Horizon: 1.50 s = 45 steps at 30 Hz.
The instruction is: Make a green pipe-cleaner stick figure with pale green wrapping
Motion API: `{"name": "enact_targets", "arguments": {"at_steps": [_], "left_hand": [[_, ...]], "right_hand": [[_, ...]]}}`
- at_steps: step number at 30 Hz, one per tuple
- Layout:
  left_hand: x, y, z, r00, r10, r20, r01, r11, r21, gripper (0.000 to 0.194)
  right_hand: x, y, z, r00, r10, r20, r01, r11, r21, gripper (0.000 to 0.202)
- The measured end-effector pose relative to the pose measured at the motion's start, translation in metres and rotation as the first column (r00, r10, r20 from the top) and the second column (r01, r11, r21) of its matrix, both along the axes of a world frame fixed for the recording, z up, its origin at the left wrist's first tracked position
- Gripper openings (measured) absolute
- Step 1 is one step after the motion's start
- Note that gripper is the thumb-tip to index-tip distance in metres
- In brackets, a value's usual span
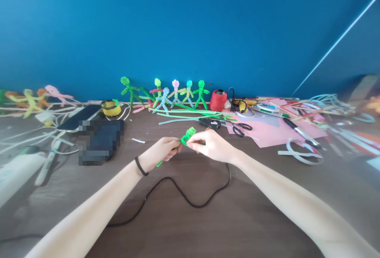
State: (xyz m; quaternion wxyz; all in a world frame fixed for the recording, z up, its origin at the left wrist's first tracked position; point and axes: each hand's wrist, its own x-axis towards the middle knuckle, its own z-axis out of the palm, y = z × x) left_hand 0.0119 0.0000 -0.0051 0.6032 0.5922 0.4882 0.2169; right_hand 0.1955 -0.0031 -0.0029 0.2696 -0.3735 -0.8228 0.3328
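Green pipe-cleaner coil (188, 134) is located between both hands, over the brown desk (190, 234). Left hand (164, 149): fingers closed on the lower stem; a green end protrudes beneath. Right hand (214, 144): thumb and index finger pinched together at the coil's side. Black-handled scissors (244, 128) lie beyond the right hand; pipe-cleaner figures (201, 93) stand along the blue wall (184, 28).

A fuzzy green piece (188, 134) was pinched by the left hand (164, 149) and the right hand (215, 145). Beyond them, fuzzy figures (201, 88) were lined up before a blue wall (190, 24); scissors (234, 124) were set past the right hand, a black cable (145, 199) nearer than both.
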Motion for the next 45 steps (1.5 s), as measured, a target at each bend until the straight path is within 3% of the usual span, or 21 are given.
{"name": "enact_targets", "arguments": {"at_steps": [5,9,16,22,27,31,35,41,45], "left_hand": [[-0.003,0.003,-0.003,0.975,0.025,0.220,-0.017,0.999,-0.041,0.023],[-0.007,0.003,-0.001,0.948,-0.100,0.302,0.134,0.987,-0.092,0.023],[-0.011,0.000,0.003,0.893,-0.396,0.215,0.438,0.874,-0.211,0.022],[-0.007,-0.003,0.002,0.866,-0.500,0.031,0.496,0.848,-0.186,0.024],[-0.005,-0.005,-0.002,0.892,-0.451,-0.027,0.442,0.883,-0.158,0.024],[-0.003,-0.004,-0.001,0.938,-0.345,-0.038,0.336,0.930,-0.152,0.024],[-0.002,-0.002,0.000,0.980,-0.195,-0.039,0.188,0.974,-0.129,0.022],[-0.005,0.003,-0.005,0.998,-0.040,0.042,0.044,0.995,-0.093,0.021],[-0.007,0.006,-0.007,0.989,0.017,0.146,-0.002,0.995,-0.104,0.023]], "right_hand": [[0.002,0.004,-0.002,1.000,-0.029,-0.009,0.027,0.987,-0.161,0.025],[0.007,0.011,-0.006,0.998,0.060,-0.013,-0.061,0.964,-0.260,0.026],[0.012,0.018,-0.007,0.999,0.039,0.035,-0.030,0.973,-0.228,0.015],[0.007,0.012,-0.002,0.998,0.064,0.015,-0.061,0.990,-0.128,0.018],[0.002,0.004,0.001,0.998,0.052,0.028,-0.053,0.998,0.038,0.016],[0.000,0.000,0.005,0.997,0.067,0.026,-0.069,0.993,0.098,0.016],[0.001,-0.001,0.005,0.997,0.068,0.025,-0.070,0.995,0.066,0.018],[0.002,0.000,0.003,0.997,0.067,0.047,-0.067,0.998,-0.011,0.021],[0.004,0.004,-0.002,0.997,0.070,0.040,-0.062,0.984,-0.170,0.025]]}}
